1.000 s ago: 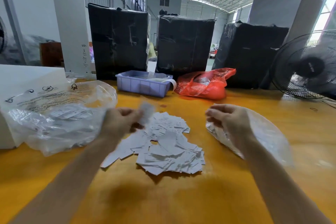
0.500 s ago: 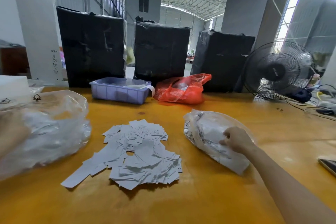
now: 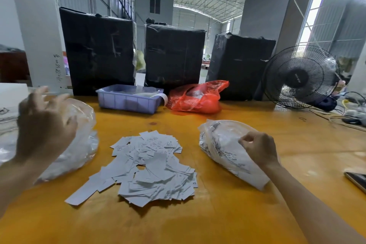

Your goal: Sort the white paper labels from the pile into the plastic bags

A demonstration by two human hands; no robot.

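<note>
A loose pile of white paper labels [image 3: 150, 166] lies in the middle of the yellow table [image 3: 198, 220]. To its left sits a large clear plastic bag [image 3: 81, 144] holding labels. My left hand [image 3: 42, 127] hovers in front of that bag with fingers spread and nothing in it. On the right lies a smaller clear plastic bag [image 3: 223, 148] with printed text. My right hand [image 3: 259, 147] rests on its top side, fingers curled and pinching the plastic.
A lilac plastic tray [image 3: 128, 99] and a red plastic bag [image 3: 198, 98] sit behind the pile. Three black-wrapped boxes [image 3: 174, 55] line the back edge. A black fan [image 3: 301, 77] stands at back right with cables. A phone [image 3: 356, 180] lies at the right edge.
My left hand released its label at the left bag and now rises open in front of it. My right hand stays on the right bag. The view has turned right.
</note>
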